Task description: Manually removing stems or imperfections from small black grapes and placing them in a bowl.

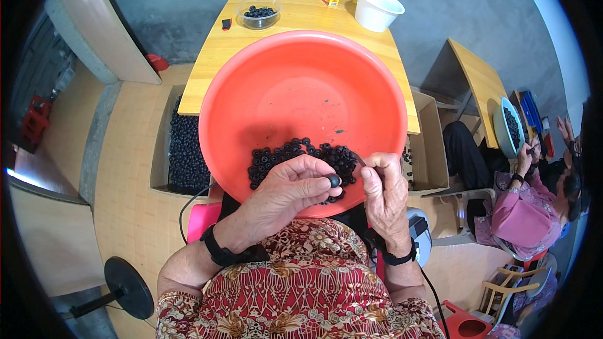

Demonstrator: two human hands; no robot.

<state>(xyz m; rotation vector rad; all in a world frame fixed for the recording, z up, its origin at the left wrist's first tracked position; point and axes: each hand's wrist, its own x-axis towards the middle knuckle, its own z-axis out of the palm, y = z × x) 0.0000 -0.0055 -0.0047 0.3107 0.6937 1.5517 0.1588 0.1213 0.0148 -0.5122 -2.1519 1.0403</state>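
A small black ring (333, 180) is pinched in the left hand (290, 189) fingers, over the orange basin (301, 81) so drops are caught. The right hand (383, 191) fingers are curled together beside it.

A small black ring (333, 180) sits pinched at fingertips above a heap of similar black rings (295, 154) in an orange basin (301, 81).
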